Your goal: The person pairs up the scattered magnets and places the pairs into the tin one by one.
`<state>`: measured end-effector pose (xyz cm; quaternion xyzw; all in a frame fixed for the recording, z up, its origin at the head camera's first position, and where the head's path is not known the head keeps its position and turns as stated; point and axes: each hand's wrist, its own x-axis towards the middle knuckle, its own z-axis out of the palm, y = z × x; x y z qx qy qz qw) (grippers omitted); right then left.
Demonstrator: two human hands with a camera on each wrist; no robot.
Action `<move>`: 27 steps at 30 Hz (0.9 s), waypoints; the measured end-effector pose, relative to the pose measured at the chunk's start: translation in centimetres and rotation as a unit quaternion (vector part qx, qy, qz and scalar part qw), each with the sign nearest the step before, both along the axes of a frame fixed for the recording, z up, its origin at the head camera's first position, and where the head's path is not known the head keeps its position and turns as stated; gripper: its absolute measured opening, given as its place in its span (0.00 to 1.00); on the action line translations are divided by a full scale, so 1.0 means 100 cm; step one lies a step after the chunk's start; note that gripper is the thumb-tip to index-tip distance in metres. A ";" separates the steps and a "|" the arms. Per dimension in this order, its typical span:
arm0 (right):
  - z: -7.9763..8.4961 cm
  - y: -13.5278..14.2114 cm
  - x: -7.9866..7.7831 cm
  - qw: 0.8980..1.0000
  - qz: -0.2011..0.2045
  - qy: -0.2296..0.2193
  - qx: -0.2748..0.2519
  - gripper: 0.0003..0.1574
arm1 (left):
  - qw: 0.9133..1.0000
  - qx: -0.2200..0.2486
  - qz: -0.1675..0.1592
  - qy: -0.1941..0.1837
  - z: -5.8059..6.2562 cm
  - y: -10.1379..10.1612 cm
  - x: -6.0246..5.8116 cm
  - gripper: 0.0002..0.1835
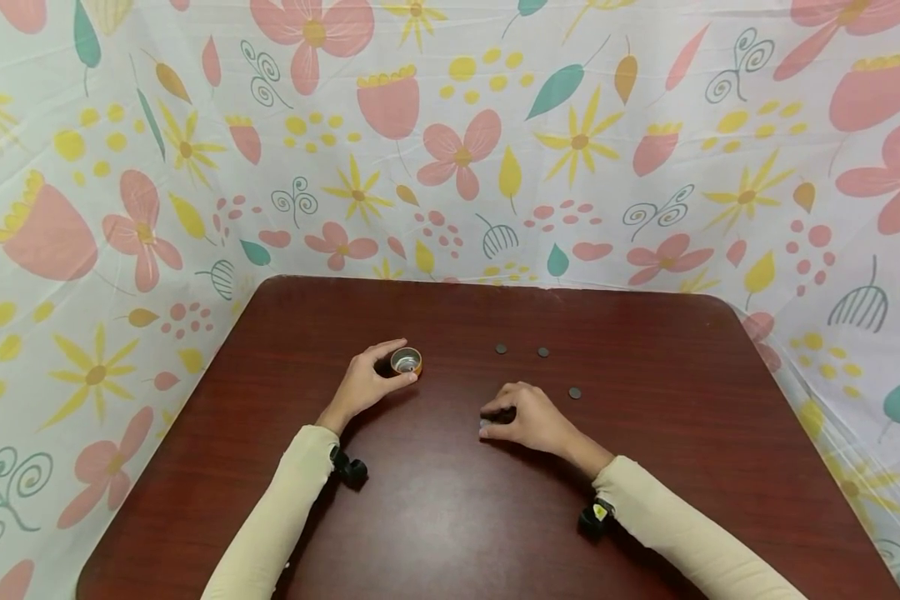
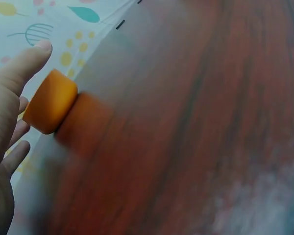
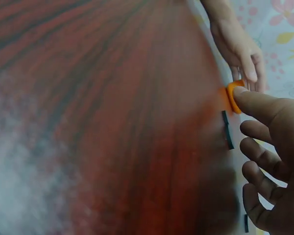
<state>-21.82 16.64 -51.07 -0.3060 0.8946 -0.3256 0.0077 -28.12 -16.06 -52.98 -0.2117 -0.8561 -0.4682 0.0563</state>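
A small round orange tin, silvery inside and open at the top, stands on the table. The left hand curves around it, thumb on the near side and fingers on the far side. Seen from the left wrist, the tin sits between thumb and fingers. Farther right, the right hand is low over the table, thumb and bent fingers apart around a grey disc, like a coin. In the right wrist view a dark disc appears edge-on at the tabletop, just beyond the fingertips.
Three more dark coin-like discs lie beyond the right hand: a left one, a middle one and a nearer right one. The glossy brown table meets a flowered curtain at the back and sides.
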 end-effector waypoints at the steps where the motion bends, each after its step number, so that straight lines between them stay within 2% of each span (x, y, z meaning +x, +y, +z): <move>1: -0.001 -0.001 0.000 1.000 -0.002 0.003 0.005 0.21 | 1.000 0.001 -0.003 -0.003 -0.001 0.000 0.000 0.39; 9: -0.008 -0.002 0.001 0.999 -0.031 0.011 0.027 0.20 | 1.000 0.016 -0.012 -0.023 -0.005 0.003 -0.002 0.44; 19: -0.005 -0.002 0.005 0.998 -0.046 -0.036 0.010 0.16 | 0.999 0.028 0.000 -0.023 -0.007 0.006 -0.002 0.45; 27: -0.011 0.000 0.001 0.999 -0.039 -0.015 0.010 0.12 | 0.999 0.023 0.001 -0.027 -0.008 0.004 -0.003 0.46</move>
